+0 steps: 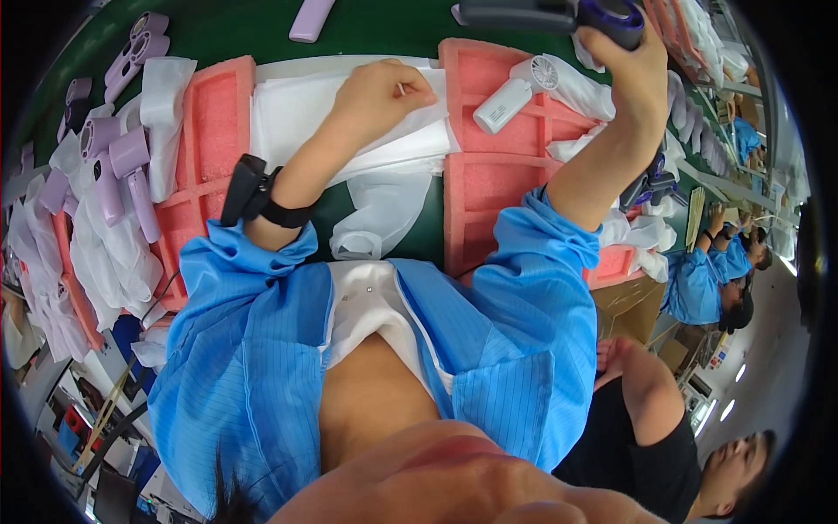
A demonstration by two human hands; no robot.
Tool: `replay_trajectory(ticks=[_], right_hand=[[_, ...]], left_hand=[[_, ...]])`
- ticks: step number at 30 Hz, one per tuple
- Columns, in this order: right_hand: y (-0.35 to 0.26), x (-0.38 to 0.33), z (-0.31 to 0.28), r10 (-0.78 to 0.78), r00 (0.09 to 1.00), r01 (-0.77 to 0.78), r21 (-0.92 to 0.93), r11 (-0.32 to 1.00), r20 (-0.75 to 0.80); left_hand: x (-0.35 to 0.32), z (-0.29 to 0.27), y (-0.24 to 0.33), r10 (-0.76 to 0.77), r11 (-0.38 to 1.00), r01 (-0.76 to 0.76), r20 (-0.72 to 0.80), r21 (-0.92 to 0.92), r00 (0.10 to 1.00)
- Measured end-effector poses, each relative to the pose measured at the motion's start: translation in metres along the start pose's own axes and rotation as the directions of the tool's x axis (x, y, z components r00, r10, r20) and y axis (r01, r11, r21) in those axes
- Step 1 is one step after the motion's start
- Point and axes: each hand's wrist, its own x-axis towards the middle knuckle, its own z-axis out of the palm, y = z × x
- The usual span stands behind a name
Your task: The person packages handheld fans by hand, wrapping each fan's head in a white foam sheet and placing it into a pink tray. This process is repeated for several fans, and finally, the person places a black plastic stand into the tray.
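My right hand (630,74) reaches to the far right and is wrapped round a dark handheld fan (608,19) with a purple-rimmed round head. My left hand (377,98) rests over a stack of thin white sheets or bags (397,150), fingers curled into a pinch with a small white bit showing between them. What that pinch holds is too small to make out. A white handheld fan (504,105) lies on the pink foam tray (489,179), between my two hands. Nearer to me, a translucent white bag (374,218) hangs below the stack.
Another pink foam tray (220,109) stands left of the stack. Lilac fans (131,150) and white bags (109,262) crowd the left side. A lilac fan part (311,19) lies on the green table (384,37). A person in black (642,419) is close at my right; others in blue work farther off.
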Motion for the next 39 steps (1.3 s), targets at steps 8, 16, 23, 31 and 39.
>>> replay_trajectory(ticks=[8, 16, 23, 31, 39], right_hand=[[-0.012, -0.026, -0.012, -0.414, 0.872, 0.428, 0.006, 0.904, 0.262], [-0.039, -0.036, 0.021, -0.670, 0.742, 0.657, 0.202, 0.726, -0.003], [-0.021, -0.038, 0.059, -0.760, 0.644, 0.723, 0.258, 0.641, 0.085], [-0.015, -0.032, 0.130, -0.945, 0.302, 0.953, -0.053, 0.298, 0.124], [-0.047, -0.053, 0.099, -0.835, 0.526, 0.850, -0.093, 0.518, 0.158]], left_hand=[[0.007, -0.054, 0.038, -0.009, 0.886, -0.091, -0.213, -0.455, 0.977], [-0.002, -0.074, 0.050, -0.021, 0.882, -0.164, -0.385, -0.443, 0.923], [-0.006, -0.083, 0.074, -0.233, 0.778, -0.074, -0.395, -0.624, 0.889], [-0.012, -0.086, 0.083, -0.141, 0.494, -0.388, -0.512, -0.778, 0.848], [-0.019, -0.074, 0.085, 0.365, 0.873, -0.487, -0.620, -0.032, 0.694]])
